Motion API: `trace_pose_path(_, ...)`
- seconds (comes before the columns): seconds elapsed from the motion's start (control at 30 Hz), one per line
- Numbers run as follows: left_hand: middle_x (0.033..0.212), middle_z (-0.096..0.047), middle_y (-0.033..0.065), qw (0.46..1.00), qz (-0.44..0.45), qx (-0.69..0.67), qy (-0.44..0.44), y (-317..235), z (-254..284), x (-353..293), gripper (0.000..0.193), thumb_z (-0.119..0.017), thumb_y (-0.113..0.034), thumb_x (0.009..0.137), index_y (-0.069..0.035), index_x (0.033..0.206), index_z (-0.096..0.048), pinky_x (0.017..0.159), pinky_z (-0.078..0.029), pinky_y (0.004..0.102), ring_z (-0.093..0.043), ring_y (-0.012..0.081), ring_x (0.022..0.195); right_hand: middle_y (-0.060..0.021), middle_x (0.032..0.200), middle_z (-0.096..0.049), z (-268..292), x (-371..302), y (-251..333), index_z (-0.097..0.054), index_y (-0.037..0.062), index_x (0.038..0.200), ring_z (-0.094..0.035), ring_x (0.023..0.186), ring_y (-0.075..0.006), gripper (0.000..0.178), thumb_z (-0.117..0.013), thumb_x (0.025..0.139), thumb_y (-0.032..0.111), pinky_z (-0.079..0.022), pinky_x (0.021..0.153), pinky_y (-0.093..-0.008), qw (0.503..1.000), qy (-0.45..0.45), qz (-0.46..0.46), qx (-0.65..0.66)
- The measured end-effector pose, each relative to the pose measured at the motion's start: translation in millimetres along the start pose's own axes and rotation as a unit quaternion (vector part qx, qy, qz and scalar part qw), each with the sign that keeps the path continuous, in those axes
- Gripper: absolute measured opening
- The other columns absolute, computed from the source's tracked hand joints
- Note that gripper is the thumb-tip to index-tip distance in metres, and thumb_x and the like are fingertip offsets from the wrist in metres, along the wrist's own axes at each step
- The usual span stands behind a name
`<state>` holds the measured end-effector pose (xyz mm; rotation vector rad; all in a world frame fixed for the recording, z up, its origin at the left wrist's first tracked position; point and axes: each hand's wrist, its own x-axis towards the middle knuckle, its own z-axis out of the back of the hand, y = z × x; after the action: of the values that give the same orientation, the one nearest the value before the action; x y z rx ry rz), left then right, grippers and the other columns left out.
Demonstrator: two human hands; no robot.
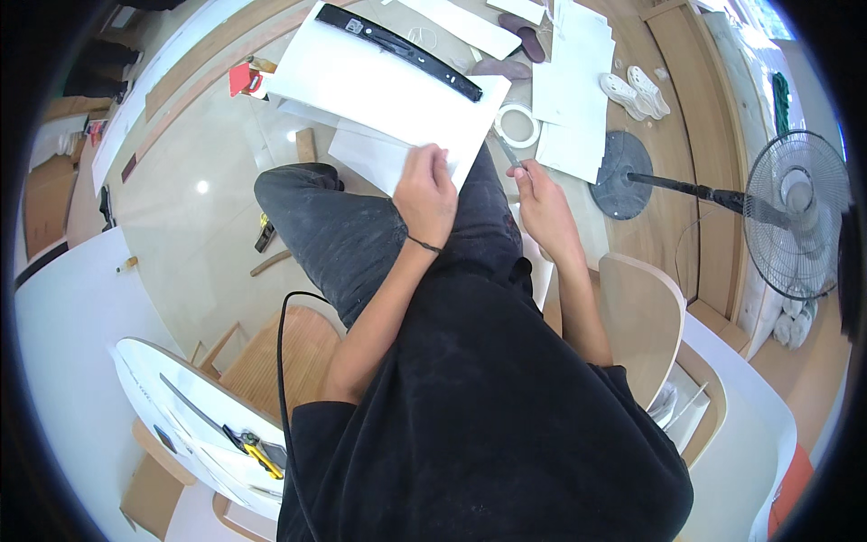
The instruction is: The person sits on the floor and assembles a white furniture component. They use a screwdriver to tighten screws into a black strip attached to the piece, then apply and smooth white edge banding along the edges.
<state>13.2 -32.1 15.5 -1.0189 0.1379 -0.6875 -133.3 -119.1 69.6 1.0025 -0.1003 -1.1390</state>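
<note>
The right hand [546, 212] is holding a thin grey tool [512, 158] in its fingers. The left hand [426, 196] is resting curled on the white board [379, 90], its grip unclear to me; a black strip [402, 50] is lying beyond those fingers. Work is seemingly underway; what's remaining isn't showing.

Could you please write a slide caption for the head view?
Left hand at the edge of a white board, right hand holding a thin tool.
</note>
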Motion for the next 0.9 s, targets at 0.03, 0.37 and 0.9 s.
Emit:
trace_pose_path(0.03,0.089,-0.065,0.0126,0.999,0.000,-0.010,-0.033,2,1,6,0.009,-0.068,-0.010,0.094,-0.002,0.090,-0.067,0.071,-0.051,0.0412,-0.065,0.0340,0.080,-0.0241,0.090,-0.067,1,1,1,-0.062,0.0015,0.117,-0.064,0.082,-0.0383,0.036,-0.043,0.110,0.031,-0.048,0.079,-0.0435,1.000,0.008,-0.017,0.009)
trace_pose_path(0.37,0.088,-0.062,0.0125,0.995,-0.048,0.026,0.081,-5,-12,1,0.008,-0.071,-0.009,0.090,-0.003,0.088,-0.066,0.068,-0.052,0.0396,-0.064,0.0304,0.077,-0.0134,0.070,-0.056,8,7,8,-0.062,0.0022,0.116,-0.054,0.065,-0.0239,0.037,-0.042,0.111,0.033,-0.044,0.065,-0.0401,0.998,0.023,-0.060,0.012)
trace_pose_path(0.9,0.065,-0.051,0.0139,0.997,0.055,-0.015,0.043,72,58,-27,0.025,-0.064,-0.007,0.099,0.000,0.077,-0.054,0.052,-0.041,0.0397,-0.052,0.0290,0.053,-0.0061,0.092,-0.073,-51,58,-16,-0.067,-0.0065,0.114,-0.058,0.067,-0.0108,0.036,-0.074,0.097,0.025,-0.046,0.060,-0.0295,0.992,-0.092,0.057,0.070)
